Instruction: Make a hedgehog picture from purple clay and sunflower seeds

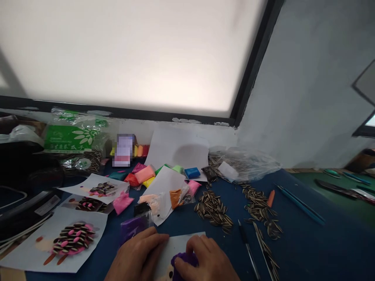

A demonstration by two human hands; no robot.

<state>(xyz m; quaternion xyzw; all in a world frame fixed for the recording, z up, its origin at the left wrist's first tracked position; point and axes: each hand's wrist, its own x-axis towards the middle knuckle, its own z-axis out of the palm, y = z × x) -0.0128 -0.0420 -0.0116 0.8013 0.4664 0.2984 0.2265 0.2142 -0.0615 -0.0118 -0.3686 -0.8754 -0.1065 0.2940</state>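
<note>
Blue tabletop (304, 249) | grey wall (304, 97), window (140, 58) | right grip (209, 255) on purple clay (187, 257)

Bright light comes from the white pane (146, 50) above, leaving the blue tabletop (307, 249) dim, one small patch (123, 150) pixelated.

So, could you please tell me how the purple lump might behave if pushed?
The purple lump looks uneven at its edge, so it may be soft and dent. It seems unlikely to roll, resting on the paper with the right hand touching it.
</note>
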